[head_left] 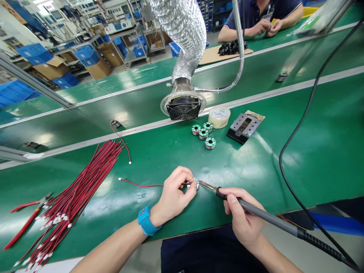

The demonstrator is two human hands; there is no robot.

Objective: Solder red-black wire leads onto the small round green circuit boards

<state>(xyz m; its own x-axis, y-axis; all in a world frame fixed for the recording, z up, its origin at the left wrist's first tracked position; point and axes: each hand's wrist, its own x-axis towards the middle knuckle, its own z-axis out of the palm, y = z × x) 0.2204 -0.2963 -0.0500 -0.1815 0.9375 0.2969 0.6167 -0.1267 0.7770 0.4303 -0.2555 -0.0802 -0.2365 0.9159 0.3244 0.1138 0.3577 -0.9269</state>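
My left hand (178, 191), a blue band at its wrist, is closed in a pinch on a red wire (148, 185) whose white connector end lies to the left on the bench. The wire's other end meets a small round circuit board (196, 183) under my fingertips, partly hidden by them. In my right hand (246, 216) is a soldering iron (256, 212), gripped like a pen. Its tip touches or nearly touches the board's right edge. Several similar round parts with green boards (203, 133) sit farther back, beside a roll of tape (219, 116).
A bundle of red wires (85, 185) and red-handled cutters (27, 222) lie at left. A metal block (245, 127) stands behind my right hand. A fan-fitted exhaust duct (183, 102) hangs over the bench. The iron's black cable (284, 151) loops at right. Another person (263, 24) sits opposite.
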